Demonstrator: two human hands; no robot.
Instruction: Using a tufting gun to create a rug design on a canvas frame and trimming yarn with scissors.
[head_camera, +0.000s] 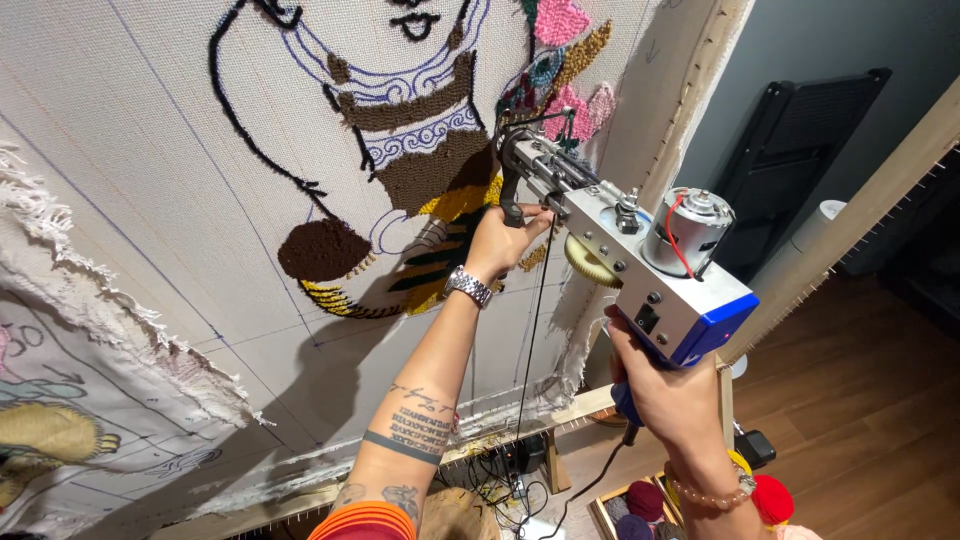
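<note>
Gripping the tufting gun with both fists closed, left hand front, right hand below, I risk snagging the black yarn and tearing the cloth.

This looks like a rug-tufting workshop or craft studio. A large pale cloth is stretched on a wooden frame with rows of small nails on its edge, and a drawn figure on it is partly filled with coloured yarn. A tufting gun is at the cloth. Yarn balls sit in a box on the wooden floor below.
</note>
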